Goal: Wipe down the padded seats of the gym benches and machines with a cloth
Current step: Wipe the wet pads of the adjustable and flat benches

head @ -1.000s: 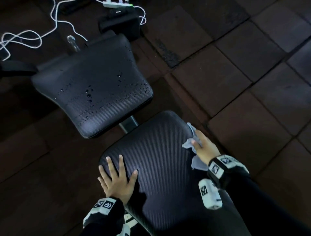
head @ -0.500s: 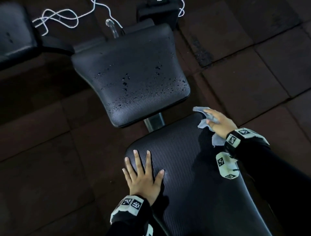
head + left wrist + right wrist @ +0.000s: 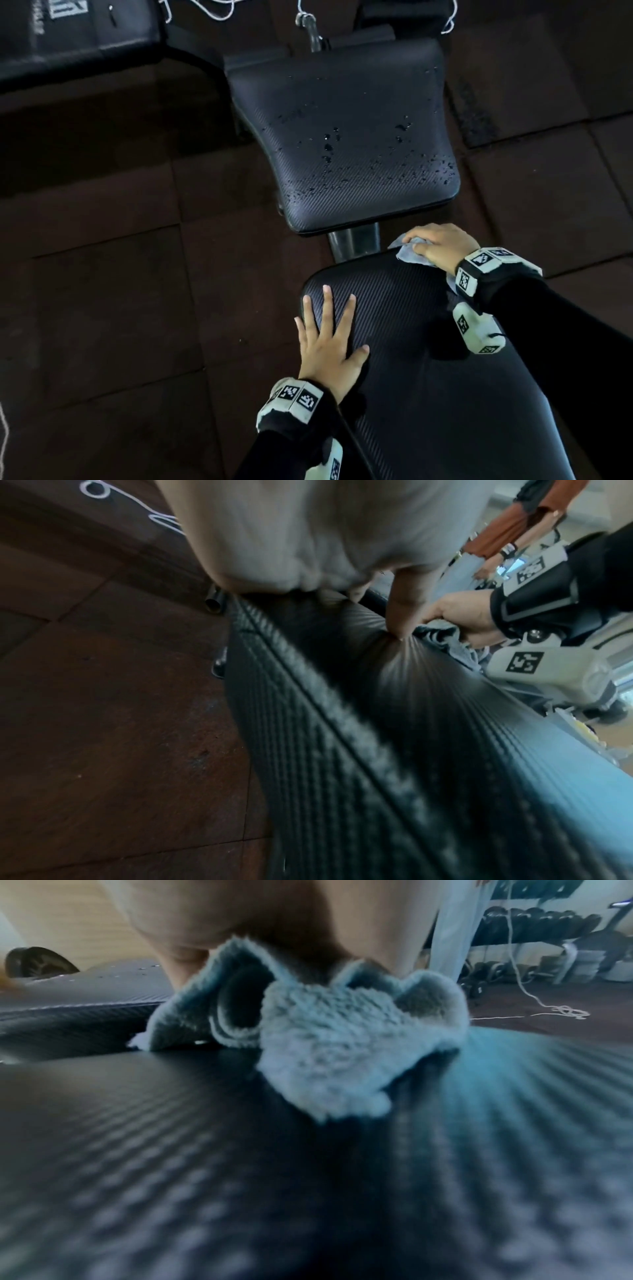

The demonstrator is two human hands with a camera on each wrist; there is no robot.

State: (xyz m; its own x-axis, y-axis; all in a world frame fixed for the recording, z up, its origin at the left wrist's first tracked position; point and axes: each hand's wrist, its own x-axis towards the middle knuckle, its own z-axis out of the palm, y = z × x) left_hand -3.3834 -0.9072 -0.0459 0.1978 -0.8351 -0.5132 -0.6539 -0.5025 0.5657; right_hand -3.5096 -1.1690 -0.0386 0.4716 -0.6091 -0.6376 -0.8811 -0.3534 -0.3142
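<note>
Head view: the right hand [image 3: 442,245] bunches a fluffy pale-blue cloth [image 3: 409,254] in curled fingers at the long black textured pad [image 3: 428,359]'s far edge. The droplet-speckled black seat pad [image 3: 346,137] lies toward eleven o'clock, just beyond. The left hand [image 3: 329,346] presses flat, fingers spread.

We note black long sleeves [image 3: 565,329] on both arms, running to the wrists. Each wrist carries a black band [image 3: 493,277] faced with white square tiles bearing black coded markers. A white boxy camera unit [image 3: 476,330] with further markers hangs under the right wrist; a similar one sits under the left. Both hands are bare.
</note>
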